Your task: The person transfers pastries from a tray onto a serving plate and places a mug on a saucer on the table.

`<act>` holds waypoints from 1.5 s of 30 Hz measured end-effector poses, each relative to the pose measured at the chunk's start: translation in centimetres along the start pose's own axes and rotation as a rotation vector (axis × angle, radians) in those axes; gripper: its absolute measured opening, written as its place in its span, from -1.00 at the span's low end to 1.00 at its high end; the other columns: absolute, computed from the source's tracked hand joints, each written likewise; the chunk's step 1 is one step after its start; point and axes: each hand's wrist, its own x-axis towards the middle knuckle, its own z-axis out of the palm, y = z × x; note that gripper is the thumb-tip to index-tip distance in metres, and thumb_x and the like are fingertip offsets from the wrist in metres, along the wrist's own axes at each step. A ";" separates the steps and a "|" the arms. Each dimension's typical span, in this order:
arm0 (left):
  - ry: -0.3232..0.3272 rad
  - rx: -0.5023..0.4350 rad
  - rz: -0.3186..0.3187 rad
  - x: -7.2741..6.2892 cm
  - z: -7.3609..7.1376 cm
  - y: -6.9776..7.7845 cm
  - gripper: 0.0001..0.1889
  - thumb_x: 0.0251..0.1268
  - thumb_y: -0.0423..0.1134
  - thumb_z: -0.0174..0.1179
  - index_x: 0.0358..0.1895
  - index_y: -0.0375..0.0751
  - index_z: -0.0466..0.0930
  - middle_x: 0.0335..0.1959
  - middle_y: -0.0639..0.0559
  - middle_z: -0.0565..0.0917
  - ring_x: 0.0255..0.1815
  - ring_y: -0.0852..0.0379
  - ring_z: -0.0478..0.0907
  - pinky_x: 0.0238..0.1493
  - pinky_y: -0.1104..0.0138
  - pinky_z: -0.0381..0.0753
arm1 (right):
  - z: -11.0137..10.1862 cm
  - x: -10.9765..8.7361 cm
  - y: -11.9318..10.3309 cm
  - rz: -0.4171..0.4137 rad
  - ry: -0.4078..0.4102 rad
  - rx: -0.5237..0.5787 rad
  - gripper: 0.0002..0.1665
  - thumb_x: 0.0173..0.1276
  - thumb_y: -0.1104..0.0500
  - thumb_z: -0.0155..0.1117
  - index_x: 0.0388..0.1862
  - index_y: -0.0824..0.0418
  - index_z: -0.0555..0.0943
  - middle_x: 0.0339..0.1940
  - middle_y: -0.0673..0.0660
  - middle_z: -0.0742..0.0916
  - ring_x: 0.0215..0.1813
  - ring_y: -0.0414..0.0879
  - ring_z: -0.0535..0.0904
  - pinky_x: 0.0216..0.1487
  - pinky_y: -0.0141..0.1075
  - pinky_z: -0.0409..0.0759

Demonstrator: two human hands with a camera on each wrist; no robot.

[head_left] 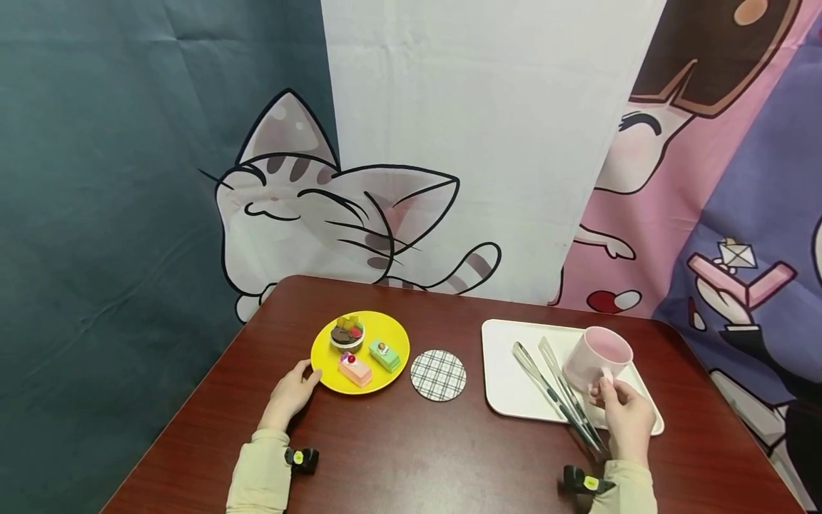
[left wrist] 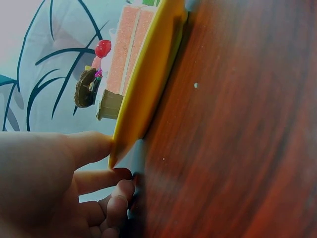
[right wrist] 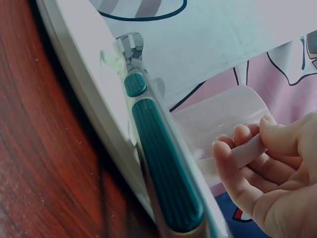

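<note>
At the left, my left hand [head_left: 292,392] pinches the near-left rim of a yellow plate [head_left: 380,325], thumb above and a finger beneath. The plate carries a pink cake slice [head_left: 355,371], a green cake slice [head_left: 384,356] and a chocolate cup dessert [head_left: 347,337]. My right hand [head_left: 626,417] grips a pale pink mug [head_left: 580,360] by its handle, fingers curled through it. The mug is over the right part of a white tray [head_left: 504,339]; whether its base touches is unclear. Metal tongs with green handle grips [right wrist: 166,163] lie across the tray beside it.
A round checked coaster [head_left: 439,375] lies between plate and tray on the brown table [head_left: 411,457]. The tong handles stick out over the tray's near edge. A printed cloth backdrop [head_left: 475,128] hangs behind the table.
</note>
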 end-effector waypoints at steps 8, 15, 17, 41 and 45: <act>0.001 -0.005 0.006 0.0 0.1 -0.1 -0.42 0.47 -0.02 -0.07 0.38 -0.35 0.24 -0.25 -0.21 0.55 -0.20 -0.07 0.47 0.02 -0.02 0.46 | 0.7 -0.3 -1.1 -0.082 0.015 0.021 -0.87 0.38 0.27 0.19 -0.38 0.17 0.64 -0.71 -0.28 0.64 -0.62 -0.42 0.59 -0.48 -0.59 0.57; 0.000 -0.004 0.005 0.0 0.1 0.0 -0.42 0.47 -0.02 -0.07 0.38 -0.35 0.25 -0.19 -0.25 0.57 -0.16 -0.11 0.49 0.06 -0.06 0.45 | 1.8 -0.9 -1.9 -0.189 0.009 -0.033 -0.71 0.36 0.29 0.22 -0.15 0.56 0.60 -0.69 -0.35 0.63 -0.61 -0.46 0.59 -0.48 -0.61 0.56; -0.002 -0.003 0.003 0.0 0.1 -0.1 -0.42 0.47 -0.02 -0.07 0.38 -0.35 0.24 -0.16 -0.26 0.58 -0.14 -0.12 0.50 0.07 -0.08 0.45 | 2.1 -1.0 -2.1 -0.215 0.002 -0.062 -0.68 0.37 0.28 0.21 -0.12 0.59 0.59 -0.69 -0.39 0.62 -0.61 -0.48 0.59 -0.47 -0.63 0.55; -0.008 -0.005 -0.012 0.1 0.2 -0.2 -0.41 0.46 -0.02 -0.08 0.40 -0.34 0.22 -0.07 -0.31 0.58 -0.06 -0.16 0.50 0.12 -0.10 0.44 | 6.7 -3.1 -2.4 -0.324 -0.134 -0.206 -0.81 0.35 0.29 0.25 -0.25 0.45 0.69 -0.58 -0.12 0.69 -0.52 -0.44 0.52 -0.46 -0.60 0.50; -0.008 -0.006 -0.013 0.1 0.1 -0.2 -0.41 0.46 -0.02 -0.08 0.40 -0.34 0.22 -0.09 -0.29 0.58 -0.08 -0.14 0.50 0.11 -0.09 0.45 | 7.7 -3.6 -2.3 -0.299 -0.196 -0.190 -0.79 0.35 0.30 0.23 -0.21 0.48 0.68 -0.49 0.19 0.75 -0.51 -0.39 0.54 -0.45 -0.50 0.56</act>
